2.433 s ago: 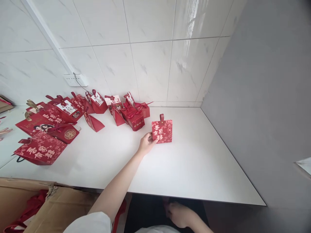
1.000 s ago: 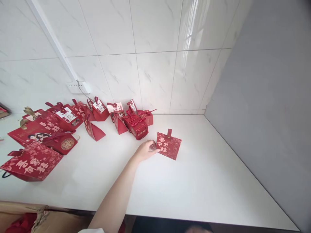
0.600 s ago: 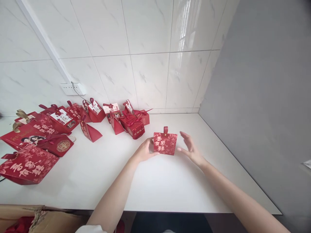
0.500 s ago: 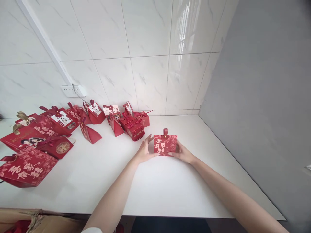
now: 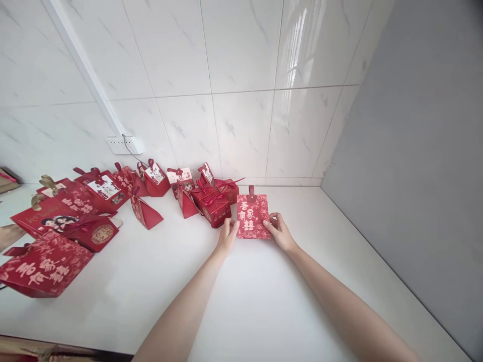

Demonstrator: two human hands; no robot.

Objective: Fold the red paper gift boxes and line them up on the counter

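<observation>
A red gift box (image 5: pixel 253 217) printed with pale flowers and Chinese characters faces me, with a dark red ribbon loop at its top. My left hand (image 5: pixel 227 237) pinches its lower left edge, thumb in front. On the opposite side, my right hand (image 5: pixel 282 234) grips the right edge with the thumb on the front face and the fingers curled behind. Whether the box's bottom touches the table cannot be told. Just left of it lie red boxes tied with ribbon bows (image 5: pixel 216 205).
Several red gift boxes and bags (image 5: pixel 47 266) crowd the left of the white table (image 5: pixel 151 296). Another person's hand (image 5: pixel 9 236) shows at the left edge. A tiled wall with a power socket (image 5: pixel 124 145) stands behind; a grey panel (image 5: pixel 415 166) borders the right.
The gift box has come up and slightly left, its front now looking taller. My left fingers, spread before, have closed on its edge. Another person's hand has appeared at the left.
</observation>
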